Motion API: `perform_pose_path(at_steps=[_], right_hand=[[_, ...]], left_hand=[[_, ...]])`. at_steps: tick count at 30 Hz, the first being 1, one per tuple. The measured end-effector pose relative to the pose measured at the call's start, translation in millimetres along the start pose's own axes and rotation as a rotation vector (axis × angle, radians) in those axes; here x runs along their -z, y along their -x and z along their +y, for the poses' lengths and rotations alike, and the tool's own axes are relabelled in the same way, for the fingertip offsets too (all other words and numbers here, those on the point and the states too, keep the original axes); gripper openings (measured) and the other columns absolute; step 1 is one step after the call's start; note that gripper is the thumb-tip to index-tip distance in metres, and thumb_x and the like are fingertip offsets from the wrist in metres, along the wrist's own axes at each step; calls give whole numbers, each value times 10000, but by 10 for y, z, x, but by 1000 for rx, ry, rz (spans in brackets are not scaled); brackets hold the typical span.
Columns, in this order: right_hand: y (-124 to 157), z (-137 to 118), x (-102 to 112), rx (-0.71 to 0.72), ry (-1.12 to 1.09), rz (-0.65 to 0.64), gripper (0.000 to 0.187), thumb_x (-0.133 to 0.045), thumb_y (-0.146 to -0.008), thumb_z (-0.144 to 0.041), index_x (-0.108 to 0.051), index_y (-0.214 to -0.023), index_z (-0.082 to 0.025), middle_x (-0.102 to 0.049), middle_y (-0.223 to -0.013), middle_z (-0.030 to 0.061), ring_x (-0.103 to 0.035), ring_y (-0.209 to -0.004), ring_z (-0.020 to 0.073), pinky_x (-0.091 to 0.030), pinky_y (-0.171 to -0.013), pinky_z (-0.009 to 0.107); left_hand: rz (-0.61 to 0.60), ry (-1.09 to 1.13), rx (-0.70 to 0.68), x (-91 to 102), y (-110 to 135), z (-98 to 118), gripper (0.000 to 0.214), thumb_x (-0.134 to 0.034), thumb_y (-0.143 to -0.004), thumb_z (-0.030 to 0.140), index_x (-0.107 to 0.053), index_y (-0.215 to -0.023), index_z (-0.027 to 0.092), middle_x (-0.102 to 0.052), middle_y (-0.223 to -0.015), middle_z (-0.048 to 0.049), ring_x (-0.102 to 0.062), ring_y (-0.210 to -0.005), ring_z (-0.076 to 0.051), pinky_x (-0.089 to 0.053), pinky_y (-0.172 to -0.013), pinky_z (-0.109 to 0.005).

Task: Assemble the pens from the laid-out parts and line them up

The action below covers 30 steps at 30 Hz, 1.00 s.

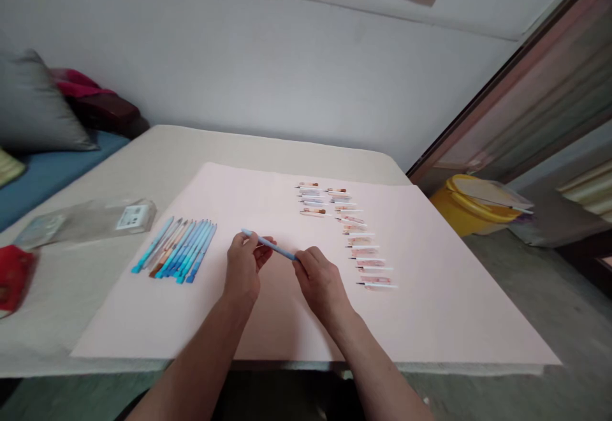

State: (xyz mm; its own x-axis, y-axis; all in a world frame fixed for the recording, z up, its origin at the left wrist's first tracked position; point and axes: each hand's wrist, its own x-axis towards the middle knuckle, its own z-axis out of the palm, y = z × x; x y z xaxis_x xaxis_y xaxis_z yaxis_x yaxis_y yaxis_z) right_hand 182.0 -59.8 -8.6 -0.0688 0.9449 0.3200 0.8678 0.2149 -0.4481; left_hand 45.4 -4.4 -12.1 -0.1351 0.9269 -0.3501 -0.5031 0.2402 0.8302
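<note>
A light blue pen (276,249) is held level above a pale pink sheet (430,293). My left hand (245,266) pinches its left part, fingers closed around the barrel. My right hand (319,282) grips its right end, fingers curled. To the left, several blue and orange pens (178,249) lie side by side on the sheet. To the right, several small pen parts (354,233) with pink labels lie in two rows.
The pink sheet covers a beige table (143,153). A clear plastic packet (90,220) and a red object (13,275) lie at the table's left. A yellow bucket (466,207) stands on the floor at right. Cushions (43,105) sit at far left.
</note>
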Motion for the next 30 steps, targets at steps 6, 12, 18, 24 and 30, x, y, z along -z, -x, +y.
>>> perform_pose_path(at_steps=[6, 12, 18, 24, 30], right_hand=[[7, 6, -5, -3, -48, 10, 176, -432, -888, -188, -605, -864, -170, -554, -805, 38, -534, -648, 131, -384, -581, 224], [2, 11, -5, -15, -96, 12, 144, -457, -873, -170, -601, -869, -170, -555, -808, 36, -535, -668, 134, -384, -597, 224], [6, 13, -13, -20, -118, 18, 151, -454, -869, -159, -604, -858, -166, -554, -797, 38, -532, -669, 134, -379, -597, 226], [2, 15, -22, -40, -137, 21, 145, -470, -852, -153, -611, -824, -172, -559, -770, 32, -532, -662, 132, -378, -604, 229], [-19, -11, -38, -78, -167, 18, 121, -509, -812, -130, -611, -763, -172, -560, -727, 20, -529, -648, 128, -366, -596, 228]], left_hand=[[-9, -7, 9, 2, -4, 12, 129, -577, -775, 259, -496, -819, 169, -676, -781, -77, -657, -754, -182, -502, -768, -377], [-15, -4, 11, 10, -2, 9, 125, -574, -776, 258, -496, -817, 169, -676, -782, -80, -656, -749, -182, -502, -762, -374], [-38, -18, 13, 7, -7, -26, 131, -575, -778, 265, -495, -822, 171, -678, -780, -80, -658, -754, -187, -501, -760, -371], [-70, -25, 29, -10, 8, -1, 139, -575, -780, 274, -488, -810, 171, -680, -788, -83, -654, -750, -183, -499, -760, -365], [-84, -9, 37, 2, 17, 15, 163, -594, -768, 289, -497, -824, 170, -671, -784, -77, -645, -754, -180, -500, -744, -360]])
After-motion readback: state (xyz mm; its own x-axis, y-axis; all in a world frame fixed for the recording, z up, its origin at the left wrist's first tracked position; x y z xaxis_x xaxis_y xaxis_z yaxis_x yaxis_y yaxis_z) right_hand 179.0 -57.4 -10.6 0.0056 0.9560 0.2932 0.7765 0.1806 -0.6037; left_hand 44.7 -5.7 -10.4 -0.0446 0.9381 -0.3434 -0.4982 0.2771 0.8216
